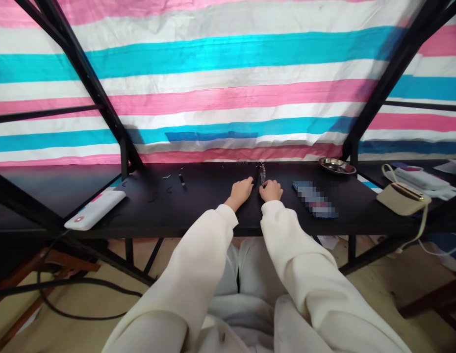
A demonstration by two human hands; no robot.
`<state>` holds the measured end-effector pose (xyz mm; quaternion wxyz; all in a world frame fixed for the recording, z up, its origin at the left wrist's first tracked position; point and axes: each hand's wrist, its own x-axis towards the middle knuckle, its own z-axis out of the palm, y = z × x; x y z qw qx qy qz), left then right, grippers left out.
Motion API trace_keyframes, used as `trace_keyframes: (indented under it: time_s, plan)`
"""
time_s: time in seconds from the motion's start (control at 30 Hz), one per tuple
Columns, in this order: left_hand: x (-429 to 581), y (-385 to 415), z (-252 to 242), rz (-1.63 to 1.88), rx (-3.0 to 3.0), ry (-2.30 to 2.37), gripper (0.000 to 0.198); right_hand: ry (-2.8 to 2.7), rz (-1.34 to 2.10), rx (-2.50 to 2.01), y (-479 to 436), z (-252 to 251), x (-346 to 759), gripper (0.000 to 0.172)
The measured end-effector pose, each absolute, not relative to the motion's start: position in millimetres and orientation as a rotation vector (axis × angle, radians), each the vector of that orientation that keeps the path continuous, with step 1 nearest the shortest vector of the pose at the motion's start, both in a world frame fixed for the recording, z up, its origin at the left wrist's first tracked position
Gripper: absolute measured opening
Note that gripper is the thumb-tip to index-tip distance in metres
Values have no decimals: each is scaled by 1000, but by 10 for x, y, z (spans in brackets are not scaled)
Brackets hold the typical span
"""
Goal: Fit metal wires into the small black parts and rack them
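My left hand (pixel 241 191) rests on the black table with its fingers curled together; whatever they hold, if anything, is too small to make out. Just to its right, my right hand (pixel 271 190) is closed at the near end of a string of clear beads (pixel 264 171), which runs away from me across the tabletop. A narrow dark strip (pixel 257 175) lies in the gap between both hands. Several small beads (pixel 242 162) sit in a row near the table's back edge.
On the left are a white power bank (pixel 97 210) and a small black-and-white cylinder (pixel 181 180). To the right lie a phone (pixel 315 200), a shiny metal dish (pixel 337 166) and a beige pouch (pixel 403 198). Black metal posts (pixel 382 93) flank the striped sheet (pixel 228 54).
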<state>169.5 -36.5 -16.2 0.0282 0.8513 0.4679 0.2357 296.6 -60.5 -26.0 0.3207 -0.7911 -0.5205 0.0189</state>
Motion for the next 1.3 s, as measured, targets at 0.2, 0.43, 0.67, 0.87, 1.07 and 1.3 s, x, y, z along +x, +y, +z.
trace_keyframes:
  time_s: [0.2, 0.43, 0.67, 0.87, 1.07, 1.3]
  plan:
    - [1568, -375, -197, 1082, 2272, 1344, 16, -1377, 44, -2073, -623, -249, 2959, 22]
    - [1327, -462, -197, 1206, 1698, 1186, 18, -1464, 60, -2050, -622, -231, 2962, 16]
    - [1261, -473, -206, 1214, 1545, 1091, 26, -1839, 240, -1724, -652, -229, 2897, 8]
    - [1265, -491, -173, 1307, 1510, 1109, 25, -1877, 208, -1703, -678, -220, 2892, 5]
    - [1265, -508, -164, 1302, 1548, 1048, 22, -1848, 253, -1662, -667, -249, 2892, 4]
    - [1256, -504, -160, 1313, 1518, 1016, 21, -1787, 375, -1587, -665, -272, 2889, 8]
